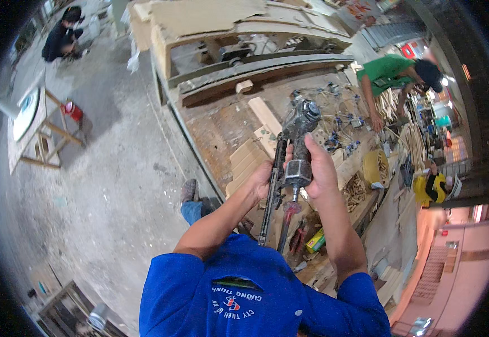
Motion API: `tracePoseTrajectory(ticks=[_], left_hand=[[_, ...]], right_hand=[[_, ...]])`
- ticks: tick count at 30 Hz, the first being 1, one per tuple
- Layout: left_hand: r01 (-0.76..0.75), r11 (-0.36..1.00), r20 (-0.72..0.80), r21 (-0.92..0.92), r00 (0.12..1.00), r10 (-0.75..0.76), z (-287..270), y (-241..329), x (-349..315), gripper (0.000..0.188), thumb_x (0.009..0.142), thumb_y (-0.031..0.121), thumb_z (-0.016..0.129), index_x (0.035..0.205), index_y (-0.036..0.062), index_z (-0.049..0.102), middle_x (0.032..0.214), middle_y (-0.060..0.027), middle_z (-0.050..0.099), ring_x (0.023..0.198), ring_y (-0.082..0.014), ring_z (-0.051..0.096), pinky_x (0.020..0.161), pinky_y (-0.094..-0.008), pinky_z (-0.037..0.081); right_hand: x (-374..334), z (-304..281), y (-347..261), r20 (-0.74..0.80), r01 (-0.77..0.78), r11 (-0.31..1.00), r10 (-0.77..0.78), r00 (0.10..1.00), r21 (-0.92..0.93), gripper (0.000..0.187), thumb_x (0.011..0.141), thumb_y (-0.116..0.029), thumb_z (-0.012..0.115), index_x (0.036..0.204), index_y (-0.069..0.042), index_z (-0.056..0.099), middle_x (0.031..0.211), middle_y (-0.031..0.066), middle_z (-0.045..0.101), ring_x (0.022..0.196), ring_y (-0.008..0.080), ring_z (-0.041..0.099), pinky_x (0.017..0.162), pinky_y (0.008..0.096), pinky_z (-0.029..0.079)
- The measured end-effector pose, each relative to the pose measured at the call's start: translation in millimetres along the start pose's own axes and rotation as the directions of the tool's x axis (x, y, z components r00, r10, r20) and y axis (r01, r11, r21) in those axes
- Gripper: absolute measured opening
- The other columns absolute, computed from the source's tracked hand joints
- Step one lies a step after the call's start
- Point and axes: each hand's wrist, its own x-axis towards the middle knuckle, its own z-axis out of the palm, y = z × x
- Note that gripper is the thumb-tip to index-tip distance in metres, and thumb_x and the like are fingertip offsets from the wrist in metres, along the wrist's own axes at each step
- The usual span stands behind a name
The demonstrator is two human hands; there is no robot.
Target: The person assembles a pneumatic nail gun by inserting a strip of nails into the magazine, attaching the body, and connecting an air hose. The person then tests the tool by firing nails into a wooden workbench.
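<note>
I hold a worn dark pneumatic nail gun [297, 130] in front of my chest, its head pointing away from me over the workbench. My right hand [321, 171] is wrapped round its grip, thumb along the side. My left hand [263, 176] is closed on the long narrow magazine, which slants down towards my body. From the base of the grip, a metal fitting [295, 194] leads into a reddish air hose [285, 226]. Pale slatted wooden pieces [246, 165] lie on the bench just beyond my left hand. Fingers behind the tool are partly hidden.
Several blue-and-dark fittings [340, 121] litter the workbench [205, 121]. Right of me are a yellow container [375, 168] of wood pieces and a green-yellow box [315, 240]. A person in green [387, 76] leans over the far right side. A wooden stand [45, 132] is at left.
</note>
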Motion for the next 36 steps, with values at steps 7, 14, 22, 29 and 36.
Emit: tracePoseTrajectory(ticks=[7, 14, 22, 29, 36], left_hand=[[-0.08, 0.981, 0.029, -0.178, 0.996, 0.087, -46, 4, -9, 0.038, 0.113, 0.01, 0.031, 0.133, -0.005, 0.059, 0.108, -0.0113, 0.074, 0.09, -0.0167, 0.075, 0.083, -0.0303, 0.065], [-0.09, 0.969, -0.02, -0.232, 0.996, 0.088, -72, 3, -9, 0.042, 0.11, 0.006, 0.028, 0.138, -0.0106, 0.055, 0.121, -0.0162, 0.074, 0.097, -0.0181, 0.076, 0.089, -0.0299, 0.065], [0.009, 0.982, -0.096, -0.191, 0.995, -0.028, -65, 7, -14, 0.036, 0.111, 0.016, 0.034, 0.111, 0.0052, 0.068, 0.092, -0.0062, 0.075, 0.076, -0.0187, 0.075, 0.065, -0.0384, 0.066], [0.004, 0.97, -0.103, -0.244, 0.994, -0.03, -63, 2, -9, 0.036, 0.112, 0.018, 0.034, 0.107, 0.0073, 0.068, 0.091, -0.0066, 0.075, 0.076, -0.0182, 0.074, 0.072, -0.0377, 0.066], [0.003, 0.969, -0.05, -0.248, 0.999, -0.016, -67, -6, 0, 0.034, 0.114, 0.024, 0.038, 0.106, 0.0107, 0.069, 0.092, -0.004, 0.075, 0.079, -0.0172, 0.074, 0.074, -0.0388, 0.065]], right_hand=[[27, -3, 31, 0.008, -0.185, 0.982, 0.185, 0.983, 0.033, 0.038, 0.107, -0.038, 0.061, 0.116, -0.001, 0.064, 0.093, 0.0129, 0.073, 0.075, 0.0235, 0.071, 0.071, 0.0422, 0.063], [45, -14, 48, 0.012, -0.324, 0.944, 0.324, 0.946, 0.062, 0.042, 0.107, -0.041, 0.061, 0.122, -0.001, 0.063, 0.1, 0.0132, 0.073, 0.082, 0.0233, 0.071, 0.077, 0.0436, 0.062], [49, -16, 57, 0.02, -0.291, 0.954, 0.29, 0.957, 0.071, 0.04, 0.109, -0.041, 0.058, 0.12, -0.002, 0.063, 0.098, 0.0134, 0.073, 0.08, 0.0232, 0.071, 0.074, 0.043, 0.062], [44, -17, 54, -0.031, -0.287, 0.958, 0.288, 0.957, 0.021, 0.041, 0.11, -0.041, 0.056, 0.115, -0.001, 0.065, 0.092, 0.0118, 0.073, 0.077, 0.0226, 0.071, 0.073, 0.042, 0.062], [30, 0, 52, -0.049, -0.177, 0.98, 0.173, 0.984, -0.096, 0.041, 0.11, -0.039, 0.055, 0.114, 0.0, 0.066, 0.094, 0.0119, 0.073, 0.079, 0.0222, 0.072, 0.074, 0.0406, 0.063]])
